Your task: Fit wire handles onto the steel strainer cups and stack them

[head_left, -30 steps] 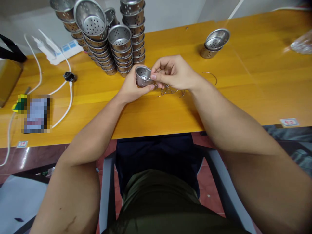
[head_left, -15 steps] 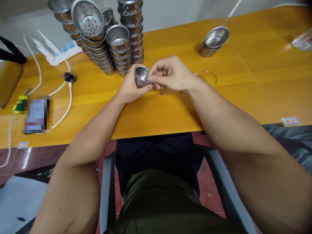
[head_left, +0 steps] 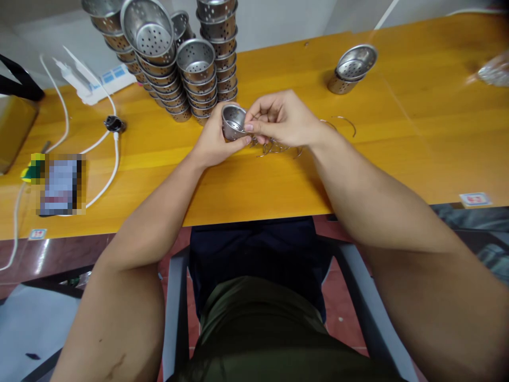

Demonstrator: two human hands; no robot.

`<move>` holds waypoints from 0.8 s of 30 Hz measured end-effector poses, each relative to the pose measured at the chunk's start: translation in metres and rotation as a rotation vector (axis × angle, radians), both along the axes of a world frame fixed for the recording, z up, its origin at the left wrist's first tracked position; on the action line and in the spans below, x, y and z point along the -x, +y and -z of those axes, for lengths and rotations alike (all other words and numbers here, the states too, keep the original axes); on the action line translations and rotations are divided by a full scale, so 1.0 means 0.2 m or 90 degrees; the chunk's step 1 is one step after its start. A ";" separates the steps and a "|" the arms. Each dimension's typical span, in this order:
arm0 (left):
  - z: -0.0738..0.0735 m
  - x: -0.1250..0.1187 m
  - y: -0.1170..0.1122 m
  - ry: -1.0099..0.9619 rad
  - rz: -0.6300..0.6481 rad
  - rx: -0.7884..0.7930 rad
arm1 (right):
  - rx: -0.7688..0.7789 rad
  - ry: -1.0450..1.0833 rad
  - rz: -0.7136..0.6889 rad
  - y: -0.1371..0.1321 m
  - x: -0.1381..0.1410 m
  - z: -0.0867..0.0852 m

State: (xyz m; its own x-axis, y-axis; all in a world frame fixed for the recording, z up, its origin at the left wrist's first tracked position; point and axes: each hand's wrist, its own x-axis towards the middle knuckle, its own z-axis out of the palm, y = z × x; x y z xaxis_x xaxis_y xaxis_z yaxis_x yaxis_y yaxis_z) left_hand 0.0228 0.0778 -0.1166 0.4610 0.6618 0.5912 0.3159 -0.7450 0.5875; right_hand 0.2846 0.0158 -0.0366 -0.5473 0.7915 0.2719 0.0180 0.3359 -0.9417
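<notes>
My left hand (head_left: 212,142) grips a small perforated steel strainer cup (head_left: 233,122), tilted with its mouth toward me, above the orange table (head_left: 254,180). My right hand (head_left: 282,119) is closed in a pinch at the cup's rim; what its fingertips hold is too small to make out. Just under the right hand lies a loose heap of thin wire handles (head_left: 278,149). One more wire loop (head_left: 345,121) lies to the right of it.
Several stacks of the same strainer cups (head_left: 178,58) stand at the back, close behind my hands. Two nested cups (head_left: 352,69) sit at the back right. A white power strip (head_left: 99,82) and white cables (head_left: 113,159) lie on the left.
Both hands stay in place over the wire heap. The cup has turned slightly in my left hand and my right fingers have shifted at its rim.
</notes>
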 end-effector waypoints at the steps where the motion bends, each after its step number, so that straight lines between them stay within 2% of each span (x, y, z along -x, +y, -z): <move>1: 0.00 -0.01 0.00 -0.004 -0.005 0.005 | -0.011 0.002 0.019 -0.01 0.00 -0.01; 6: 0.00 -0.04 0.01 -0.064 -0.045 0.040 | -0.129 -0.009 0.172 -0.01 0.01 -0.01; 8: 0.00 -0.04 0.01 -0.092 -0.055 0.033 | -0.171 -0.045 0.180 0.00 0.01 0.00; 14: 0.01 -0.03 -0.01 -0.081 -0.032 0.022 | -0.250 -0.097 0.128 0.04 0.01 0.09; 17: 0.06 -0.04 0.01 -0.098 -0.009 0.050 | -0.353 -0.069 0.180 0.09 -0.04 0.10; 19: 0.09 -0.04 0.04 -0.097 -0.013 0.079 | -0.435 -0.078 0.275 0.15 -0.13 0.07; 21: 0.13 -0.03 0.07 -0.088 -0.014 0.097 | -0.482 -0.104 0.472 0.23 -0.26 0.04; 23: 0.15 -0.02 0.10 -0.085 -0.003 0.099 | -0.447 -0.158 0.720 0.33 -0.43 0.02; 24: 0.16 -0.02 0.11 -0.083 0.002 0.098 | -0.401 -0.214 0.785 0.38 -0.52 0.03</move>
